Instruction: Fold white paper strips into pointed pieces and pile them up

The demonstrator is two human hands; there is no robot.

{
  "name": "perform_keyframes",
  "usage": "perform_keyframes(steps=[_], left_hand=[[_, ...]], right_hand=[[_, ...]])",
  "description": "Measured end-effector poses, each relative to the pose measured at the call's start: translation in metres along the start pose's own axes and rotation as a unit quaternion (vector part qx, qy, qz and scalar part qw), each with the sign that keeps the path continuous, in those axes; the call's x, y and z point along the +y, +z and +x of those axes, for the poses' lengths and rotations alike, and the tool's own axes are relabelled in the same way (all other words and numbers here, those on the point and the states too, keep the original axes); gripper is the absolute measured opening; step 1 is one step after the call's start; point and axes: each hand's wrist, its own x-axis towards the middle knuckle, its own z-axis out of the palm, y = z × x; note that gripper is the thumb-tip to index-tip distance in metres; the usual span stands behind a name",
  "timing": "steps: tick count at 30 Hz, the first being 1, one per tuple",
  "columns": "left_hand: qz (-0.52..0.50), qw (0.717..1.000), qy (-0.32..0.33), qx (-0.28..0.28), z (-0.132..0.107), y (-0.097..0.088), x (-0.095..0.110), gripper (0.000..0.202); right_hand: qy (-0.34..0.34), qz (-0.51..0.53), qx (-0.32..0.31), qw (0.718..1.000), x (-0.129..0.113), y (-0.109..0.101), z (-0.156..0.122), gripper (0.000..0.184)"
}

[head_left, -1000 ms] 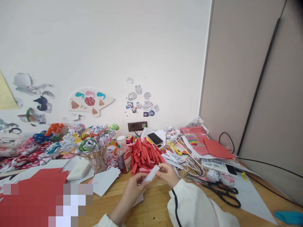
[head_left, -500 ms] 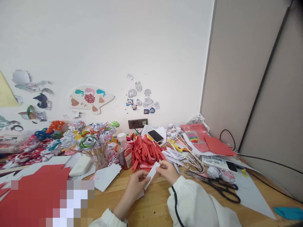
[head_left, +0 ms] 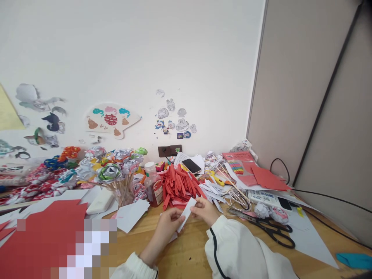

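A narrow folded strip of white paper (head_left: 186,215) is held between both hands above the wooden table (head_left: 183,257). My left hand (head_left: 169,226) pinches its lower left end between thumb and fingers. At the upper right end, my right hand (head_left: 205,211) grips it with the thumb on top. Under the left hand, a piece of white paper (head_left: 173,237) partly shows. Just beyond the hands rises a heap of folded red paper strips (head_left: 180,184). Folded white paper strips (head_left: 213,192) lie to its right.
Black-handled scissors (head_left: 270,228) lie right of my sleeve, near a bead string (head_left: 238,199). A phone (head_left: 191,166) rests behind the red strips. Left stand a bottle of dark liquid (head_left: 153,186) and a holder of sticks (head_left: 124,190) with paper flowers (head_left: 109,173). Red sheets (head_left: 52,217) lie farther left.
The view has shifted very slightly. Both hands stay on the white paper strip in nearly the same pose.
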Motion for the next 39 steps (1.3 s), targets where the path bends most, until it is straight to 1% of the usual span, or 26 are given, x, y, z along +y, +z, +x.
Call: perform_keyframes(steps=[2, 4, 8, 11, 16, 19, 23, 25, 28, 30, 33, 36, 39], left_hand=[[-0.004, 1.000, 0.002, 0.002, 0.000, 0.000, -0.001, 0.026], [-0.003, 1.000, 0.002, 0.002, 0.000, 0.000, -0.001, 0.027], [0.003, 1.000, 0.000, -0.006, 0.000, 0.001, -0.003, 0.026], [0.003, 1.000, -0.007, -0.013, 0.001, 0.001, -0.005, 0.024], [0.010, 0.998, 0.011, -0.059, 0.002, -0.003, -0.005, 0.020], [0.012, 0.998, 0.013, -0.065, 0.001, -0.004, -0.004, 0.018], [-0.014, 0.996, 0.008, -0.087, 0.000, -0.004, -0.005, 0.026], [-0.014, 0.996, 0.004, -0.090, 0.000, -0.005, -0.005, 0.026], [-0.013, 0.995, 0.000, -0.102, -0.001, -0.006, -0.003, 0.025], [-0.014, 0.994, 0.000, -0.111, -0.002, -0.007, -0.001, 0.027], [-0.015, 0.994, 0.000, -0.109, -0.003, -0.007, 0.002, 0.028], [-0.006, 0.995, -0.015, -0.097, -0.003, -0.006, -0.001, 0.028], [0.007, 0.996, -0.024, -0.091, -0.002, -0.006, -0.008, 0.027]], right_hand=[[0.016, -0.005, -0.037, 0.999, 0.001, 0.002, -0.002, 0.037], [0.022, -0.013, -0.052, 0.998, 0.002, 0.004, -0.003, 0.036], [0.005, -0.047, -0.020, 0.999, 0.004, 0.006, -0.002, 0.030], [-0.013, -0.067, -0.007, 0.998, 0.006, 0.005, -0.001, 0.027], [-0.035, -0.102, 0.024, 0.994, 0.009, 0.002, 0.000, 0.022], [-0.038, -0.105, 0.026, 0.993, 0.009, 0.001, 0.000, 0.021], [-0.032, -0.093, 0.039, 0.994, 0.007, 0.001, 0.000, 0.021], [-0.027, -0.081, 0.034, 0.996, 0.005, 0.001, 0.000, 0.024], [0.003, -0.037, 0.016, 0.999, 0.000, -0.001, 0.000, 0.030], [0.015, -0.005, 0.016, 1.000, -0.004, -0.003, 0.000, 0.033], [0.008, 0.014, 0.036, 0.999, -0.007, -0.009, 0.001, 0.034], [-0.015, 0.025, 0.047, 0.998, -0.007, -0.017, 0.005, 0.035], [-0.036, 0.048, 0.098, 0.993, -0.006, -0.028, 0.009, 0.037]])
